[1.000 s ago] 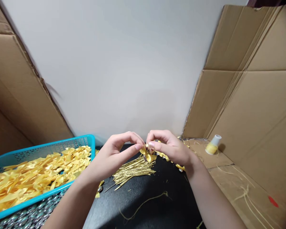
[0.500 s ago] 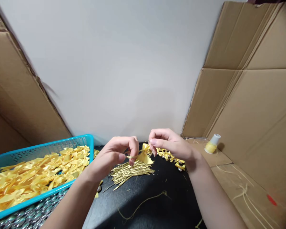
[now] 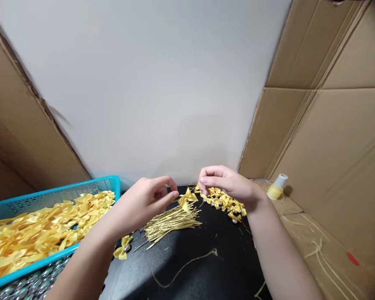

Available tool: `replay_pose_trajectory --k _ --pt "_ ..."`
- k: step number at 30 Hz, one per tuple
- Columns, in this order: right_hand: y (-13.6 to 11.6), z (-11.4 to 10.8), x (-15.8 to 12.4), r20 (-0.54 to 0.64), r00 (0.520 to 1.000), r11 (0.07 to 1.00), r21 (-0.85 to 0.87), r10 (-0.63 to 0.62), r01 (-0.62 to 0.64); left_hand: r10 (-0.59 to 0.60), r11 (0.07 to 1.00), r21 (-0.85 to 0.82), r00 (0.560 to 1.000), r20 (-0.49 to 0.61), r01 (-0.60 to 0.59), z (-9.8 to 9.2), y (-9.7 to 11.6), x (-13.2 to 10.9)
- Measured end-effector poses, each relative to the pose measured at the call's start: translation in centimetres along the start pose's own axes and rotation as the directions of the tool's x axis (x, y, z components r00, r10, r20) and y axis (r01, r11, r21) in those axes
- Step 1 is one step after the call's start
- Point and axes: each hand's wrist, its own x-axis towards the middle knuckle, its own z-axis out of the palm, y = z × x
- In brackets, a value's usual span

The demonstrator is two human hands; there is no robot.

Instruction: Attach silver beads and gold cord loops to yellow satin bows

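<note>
A yellow ribbon bow (image 3: pixel 186 200) hangs in the gap between my two hands, above a bundle of gold twist ties (image 3: pixel 171 221). The thumb and index finger of my left hand (image 3: pixel 153 198) are pinched at the bow's left side, on what looks like the thin gold tie through it. My right hand (image 3: pixel 226 183) is closed with its fingertips together just right of the bow; whatever they pinch is too small to make out. Behind and below it, yellow bows with silvery beads (image 3: pixel 226 204) lie in a heap on the black surface (image 3: pixel 231 258).
At left, a teal basket (image 3: pixel 117 187) full of yellow bows stands over dark shiny beads (image 3: pixel 34 281). One beaded bow (image 3: pixel 123 248) lies near my left forearm. A loose thread (image 3: pixel 187 264) curls in front. A thread spool (image 3: pixel 276 187) stands by the right cardboard wall (image 3: pixel 334 166).
My hands have drawn slightly apart. My left fingers have shifted from across the bow to its left side, and the bow shows more fully. The view has shifted a little.
</note>
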Motion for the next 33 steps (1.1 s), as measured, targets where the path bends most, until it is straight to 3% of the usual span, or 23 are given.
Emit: replay_pose_trajectory --k 5,7,9,11,13,16,21,29,33 --pt "-0.4 1.3 -0.2 -0.037 0.999 0.925 -0.381 -0.018 0.003 0.089 0.995 -0.029 0.972 -0.217 -0.097 0.5 0.6 0.2" --pt "-0.4 1.7 -0.2 -0.011 0.999 0.895 -0.445 -0.035 0.027 0.051 0.988 -0.136 0.984 -0.173 -0.075 1.1 1.0 0.3" --pt "-0.4 1.8 -0.2 -0.004 0.999 0.896 -0.443 -0.037 0.032 -0.021 0.955 -0.296 0.998 -0.053 0.004 1.8 1.1 0.6" --pt "-0.3 1.7 -0.2 -0.008 0.999 0.912 -0.409 -0.044 0.036 -0.046 0.879 -0.473 0.997 0.054 0.066 2.6 1.0 1.0" --pt "-0.2 1.5 -0.2 -0.013 0.998 0.928 -0.369 -0.055 0.047 -0.044 0.792 -0.604 0.995 0.085 0.087 3.3 0.7 1.5" --pt "-0.1 1.2 -0.1 -0.014 0.998 0.944 -0.325 -0.06 0.052 -0.062 0.748 -0.656 0.995 0.078 0.098 3.9 0.4 1.8" --pt "0.1 0.9 0.1 -0.044 0.994 0.958 -0.274 -0.099 0.084 -0.026 0.72 -0.679 0.983 0.18 0.143 3.7 0.1 1.9" --pt "0.5 0.0 0.1 -0.173 0.977 0.941 -0.334 -0.124 0.061 -0.044 0.674 -0.738 0.999 -0.005 0.026 3.3 -0.6 2.2" --pt "0.7 0.2 0.3 -0.193 0.973 0.918 -0.394 -0.128 0.042 0.03 0.615 -0.782 0.994 -0.109 -0.104 3.5 -0.5 2.2"
